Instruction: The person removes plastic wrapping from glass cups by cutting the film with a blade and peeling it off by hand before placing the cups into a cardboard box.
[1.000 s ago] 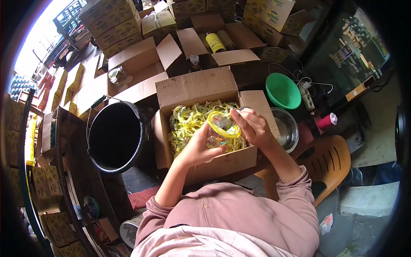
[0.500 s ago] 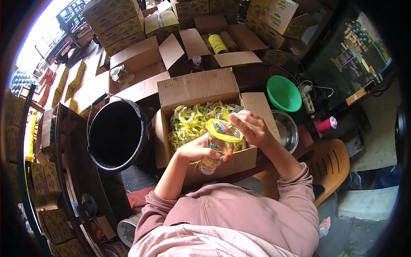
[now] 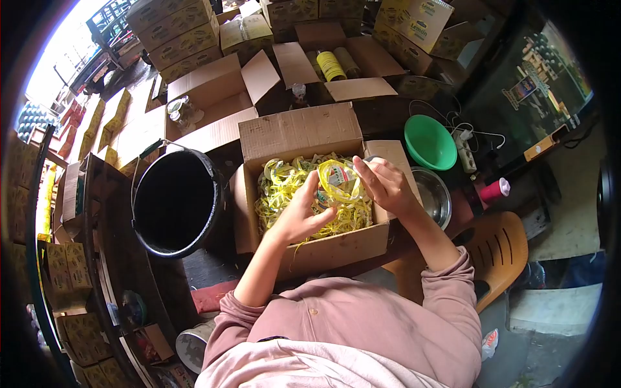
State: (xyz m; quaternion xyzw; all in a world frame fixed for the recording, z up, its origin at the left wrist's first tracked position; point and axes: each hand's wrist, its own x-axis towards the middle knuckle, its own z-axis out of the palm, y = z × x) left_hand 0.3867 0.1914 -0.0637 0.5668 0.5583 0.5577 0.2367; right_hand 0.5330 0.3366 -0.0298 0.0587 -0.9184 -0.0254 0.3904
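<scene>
My left hand [image 3: 299, 216] is over the front of an open cardboard box [image 3: 301, 134], its thumb and fingers spread apart. A clear plastic piece with a yellow rim and printed label [image 3: 341, 180] lies between my hands, above the heap of crumpled yellow printed plastic strips [image 3: 284, 184] in the box. Whether my left fingertips touch it is unclear. My right hand [image 3: 390, 187] is at its right side, index finger extended and the others curled. A greyish edge shows behind those fingers; what they hold is hidden.
A black bucket [image 3: 210, 236] stands left of the box. On the right are a green bowl [image 3: 430, 142], a metal bowl [image 3: 436, 197], a pink spool [image 3: 495, 189] and a power strip [image 3: 466, 152]. Behind is an open carton [image 3: 372, 55] with a yellow-wrapped bottle [image 3: 330, 66].
My left hand has opened from its grip on the clear container. The yellow-rimmed piece has tipped and shifted slightly up and right. My right hand has moved slightly right and down.
</scene>
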